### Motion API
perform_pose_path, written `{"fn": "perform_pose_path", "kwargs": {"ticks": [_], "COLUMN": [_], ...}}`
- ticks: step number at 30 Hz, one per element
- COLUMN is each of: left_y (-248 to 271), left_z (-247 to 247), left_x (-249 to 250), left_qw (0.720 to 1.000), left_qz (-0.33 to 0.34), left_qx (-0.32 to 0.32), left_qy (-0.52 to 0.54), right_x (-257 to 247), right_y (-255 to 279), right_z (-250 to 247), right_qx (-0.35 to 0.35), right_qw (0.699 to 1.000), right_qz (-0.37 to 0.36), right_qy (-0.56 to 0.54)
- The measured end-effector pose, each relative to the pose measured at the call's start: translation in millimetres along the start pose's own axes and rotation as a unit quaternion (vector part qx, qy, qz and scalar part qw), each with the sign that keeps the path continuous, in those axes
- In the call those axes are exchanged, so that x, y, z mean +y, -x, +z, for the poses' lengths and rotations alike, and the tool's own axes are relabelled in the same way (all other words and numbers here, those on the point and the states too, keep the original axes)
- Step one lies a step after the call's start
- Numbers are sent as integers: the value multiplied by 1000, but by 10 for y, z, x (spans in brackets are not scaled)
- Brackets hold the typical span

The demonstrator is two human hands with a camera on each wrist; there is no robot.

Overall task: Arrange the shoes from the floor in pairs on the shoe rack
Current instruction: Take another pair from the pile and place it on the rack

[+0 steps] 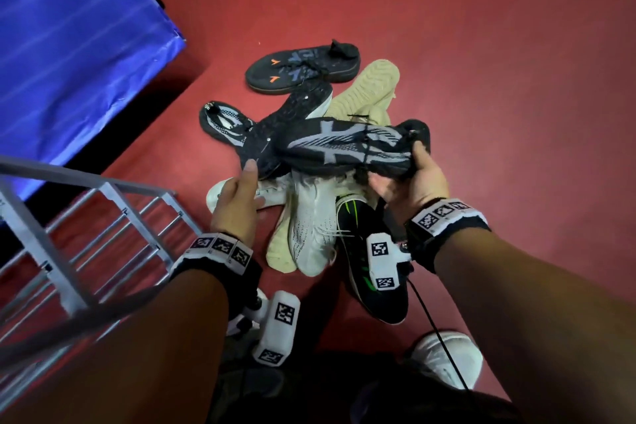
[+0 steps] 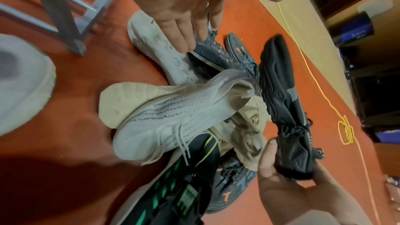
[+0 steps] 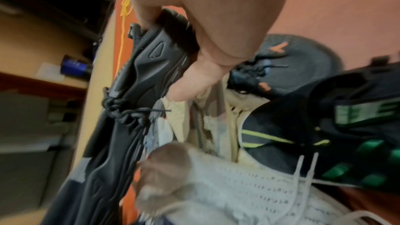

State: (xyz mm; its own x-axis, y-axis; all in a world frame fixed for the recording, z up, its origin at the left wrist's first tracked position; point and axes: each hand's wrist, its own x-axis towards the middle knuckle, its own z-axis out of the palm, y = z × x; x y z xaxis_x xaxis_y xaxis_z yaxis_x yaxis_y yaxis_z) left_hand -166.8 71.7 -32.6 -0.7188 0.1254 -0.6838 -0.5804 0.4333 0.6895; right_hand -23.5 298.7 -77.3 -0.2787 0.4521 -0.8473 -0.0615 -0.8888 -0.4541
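Note:
A pile of shoes lies on the red floor. My right hand (image 1: 409, 175) grips the heel end of a black shoe with grey stripes (image 1: 344, 144) and holds it sideways above the pile; the same black shoe (image 2: 283, 91) shows sole-side in the left wrist view and again (image 3: 138, 74) in the right wrist view. My left hand (image 1: 241, 189) reaches out with straight fingers (image 2: 184, 37), its tips touching the speckled sole of a similar black shoe (image 1: 285, 113) in the pile. The grey metal shoe rack (image 1: 103, 217) stands at the lower left.
Also in the pile are a black shoe with orange marks (image 1: 299, 69), a beige shoe (image 1: 368, 89), a white knit shoe (image 1: 309, 227), another white shoe (image 1: 268, 193) and a black-and-green shoe (image 1: 361, 251). A blue cover (image 1: 69, 45) fills the upper left. A yellow cord (image 2: 346, 129) lies beyond.

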Motion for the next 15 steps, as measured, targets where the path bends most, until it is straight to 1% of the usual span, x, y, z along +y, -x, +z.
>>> {"fn": "perform_pose_path", "kwargs": {"ticks": [3, 4, 5, 8, 10, 13, 14, 15], "left_y": [36, 45, 20, -27, -54, -39, -20, -12], "left_z": [-38, -61, -102, -205, -260, -295, -291, -287], "left_x": [15, 22, -8, -80, -157, -224, -223, -236], "left_qw": [992, 988, 984, 965, 950, 926, 918, 914], "left_qz": [-34, -43, -50, -84, -97, -139, -146, -148], "left_qx": [-23, -22, -9, 61, 82, 79, 76, 74], "left_qy": [116, 149, 173, 240, 285, 342, 360, 371], "right_x": [110, 154, 200, 368, 473, 634, 682, 739], "right_y": [23, 32, 43, 58, 88, 158, 190, 208], "right_z": [356, 470, 573, 820, 983, 1209, 1279, 1342], "right_qx": [-52, -69, -83, -111, -137, -167, -168, -165], "right_qw": [995, 991, 988, 978, 975, 975, 973, 968], "right_qz": [-5, -12, -20, -35, -15, 51, 67, 70], "right_qy": [90, 114, 132, 172, 173, 136, 142, 175]}}
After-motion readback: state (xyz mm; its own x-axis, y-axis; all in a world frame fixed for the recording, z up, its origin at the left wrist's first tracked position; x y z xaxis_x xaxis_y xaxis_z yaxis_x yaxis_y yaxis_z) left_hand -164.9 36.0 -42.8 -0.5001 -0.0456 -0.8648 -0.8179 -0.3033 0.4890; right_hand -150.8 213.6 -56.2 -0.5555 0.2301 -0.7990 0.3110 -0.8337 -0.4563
